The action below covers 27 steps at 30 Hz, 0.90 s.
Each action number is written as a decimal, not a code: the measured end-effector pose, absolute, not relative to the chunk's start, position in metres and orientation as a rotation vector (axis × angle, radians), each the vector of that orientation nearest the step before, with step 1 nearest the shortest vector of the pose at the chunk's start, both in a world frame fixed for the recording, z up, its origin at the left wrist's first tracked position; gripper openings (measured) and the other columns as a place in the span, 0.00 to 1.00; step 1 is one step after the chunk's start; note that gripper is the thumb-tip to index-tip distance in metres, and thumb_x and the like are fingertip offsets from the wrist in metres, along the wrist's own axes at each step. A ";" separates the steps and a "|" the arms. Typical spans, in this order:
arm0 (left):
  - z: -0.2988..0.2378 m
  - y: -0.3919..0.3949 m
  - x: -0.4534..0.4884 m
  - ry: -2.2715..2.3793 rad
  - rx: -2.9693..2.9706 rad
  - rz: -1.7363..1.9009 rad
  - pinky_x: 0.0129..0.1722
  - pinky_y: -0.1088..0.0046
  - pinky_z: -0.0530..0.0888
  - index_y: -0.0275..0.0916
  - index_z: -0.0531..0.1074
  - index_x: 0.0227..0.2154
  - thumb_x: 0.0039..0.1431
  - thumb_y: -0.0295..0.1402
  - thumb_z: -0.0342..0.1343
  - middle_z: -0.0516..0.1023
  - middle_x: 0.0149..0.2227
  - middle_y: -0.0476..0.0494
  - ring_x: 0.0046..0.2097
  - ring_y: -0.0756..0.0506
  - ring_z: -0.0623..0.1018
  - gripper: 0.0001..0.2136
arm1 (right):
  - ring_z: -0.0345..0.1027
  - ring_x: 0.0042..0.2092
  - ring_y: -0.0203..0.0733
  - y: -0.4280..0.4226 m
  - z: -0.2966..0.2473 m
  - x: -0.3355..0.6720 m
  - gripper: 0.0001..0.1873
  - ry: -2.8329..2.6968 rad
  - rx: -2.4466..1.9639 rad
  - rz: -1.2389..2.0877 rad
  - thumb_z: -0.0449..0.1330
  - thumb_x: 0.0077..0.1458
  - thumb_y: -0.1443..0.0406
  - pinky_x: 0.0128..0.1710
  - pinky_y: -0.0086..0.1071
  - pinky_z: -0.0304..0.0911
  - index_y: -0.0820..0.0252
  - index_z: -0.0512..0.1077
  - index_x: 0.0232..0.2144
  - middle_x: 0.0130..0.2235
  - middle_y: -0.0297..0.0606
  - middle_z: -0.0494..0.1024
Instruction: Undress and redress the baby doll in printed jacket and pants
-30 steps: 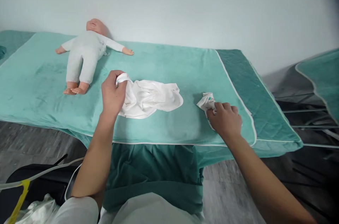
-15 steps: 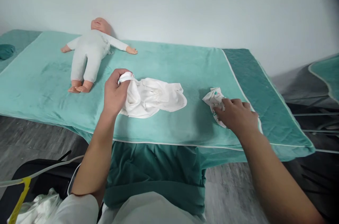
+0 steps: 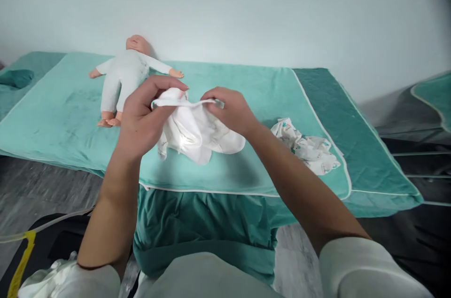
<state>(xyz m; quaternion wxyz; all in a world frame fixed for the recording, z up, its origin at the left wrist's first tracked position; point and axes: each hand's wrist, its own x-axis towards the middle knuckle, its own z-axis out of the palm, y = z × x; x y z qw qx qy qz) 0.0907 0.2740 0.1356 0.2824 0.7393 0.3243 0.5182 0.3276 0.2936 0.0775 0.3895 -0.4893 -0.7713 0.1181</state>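
A white baby garment [image 3: 192,136] hangs between my hands over the bed, its lower folds just above or on the green cover; I cannot tell which. My left hand [image 3: 144,112] pinches one end of its white edge between thumb and fingers. Further along, the same edge is gripped by my right hand [image 3: 230,107], so that it runs in a nearly straight line. Behind my left hand lies a baby doll [image 3: 123,72] on its back, in a white body suit, with one lower leg partly hidden. Right of my right forearm rests a crumpled white printed cloth [image 3: 312,150].
The green velvet bed cover [image 3: 289,96] has white piping and reaches back to the pale wall [image 3: 225,11]. At lower left stand a black case [image 3: 59,237], a pale tube with a yellow tag [image 3: 23,260] and a white bundle [image 3: 52,279].
My right hand has let go of the printed cloth at the right and moved left to grip the white garment's edge. The garment is raised, and the cloth lies more spread out.
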 end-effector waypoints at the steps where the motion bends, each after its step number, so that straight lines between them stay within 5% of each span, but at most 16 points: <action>1: 0.136 0.277 0.087 0.900 1.979 1.423 0.35 0.72 0.74 0.45 0.79 0.42 0.64 0.30 0.61 0.81 0.39 0.50 0.38 0.49 0.78 0.06 | 0.75 0.47 0.48 0.298 0.082 0.331 0.11 -1.928 -1.279 0.212 0.55 0.62 0.65 0.51 0.43 0.69 0.56 0.77 0.42 0.44 0.40 0.82; 7: 0.128 0.303 0.068 1.324 2.181 1.520 0.38 0.70 0.71 0.44 0.77 0.40 0.60 0.27 0.61 0.78 0.32 0.52 0.35 0.48 0.74 0.07 | 0.73 0.49 0.51 0.293 0.101 0.368 0.14 -1.809 -1.476 -0.265 0.52 0.63 0.67 0.49 0.43 0.69 0.54 0.75 0.45 0.46 0.42 0.79; 12: 0.117 0.310 0.067 1.313 2.272 1.578 0.55 0.60 0.72 0.43 0.75 0.42 0.56 0.23 0.61 0.79 0.43 0.46 0.49 0.40 0.77 0.12 | 0.73 0.53 0.50 0.276 0.113 0.382 0.21 -1.750 -1.514 -0.431 0.50 0.60 0.72 0.48 0.41 0.69 0.52 0.75 0.48 0.49 0.42 0.78; 17: 0.108 0.314 0.075 1.259 2.085 1.778 0.52 0.58 0.75 0.45 0.69 0.46 0.63 0.25 0.56 0.77 0.45 0.46 0.47 0.43 0.77 0.12 | 0.77 0.48 0.46 0.265 0.119 0.382 0.26 -1.663 -1.456 -0.482 0.50 0.49 0.76 0.47 0.39 0.70 0.56 0.80 0.44 0.45 0.40 0.84; 21: 0.112 0.306 0.080 1.238 2.041 1.464 0.43 0.65 0.77 0.44 0.69 0.46 0.63 0.31 0.56 0.77 0.41 0.48 0.42 0.46 0.78 0.09 | 0.79 0.46 0.45 0.257 0.125 0.386 0.27 -1.611 -1.345 -0.429 0.49 0.48 0.76 0.47 0.41 0.72 0.55 0.80 0.43 0.43 0.36 0.84; 27: 0.122 0.297 0.075 1.434 2.323 1.016 0.45 0.66 0.76 0.42 0.73 0.43 0.58 0.33 0.60 0.80 0.41 0.48 0.44 0.43 0.78 0.10 | 0.78 0.52 0.51 0.248 0.129 0.406 0.22 -1.583 -1.652 -0.369 0.53 0.54 0.73 0.53 0.43 0.70 0.54 0.80 0.46 0.49 0.41 0.84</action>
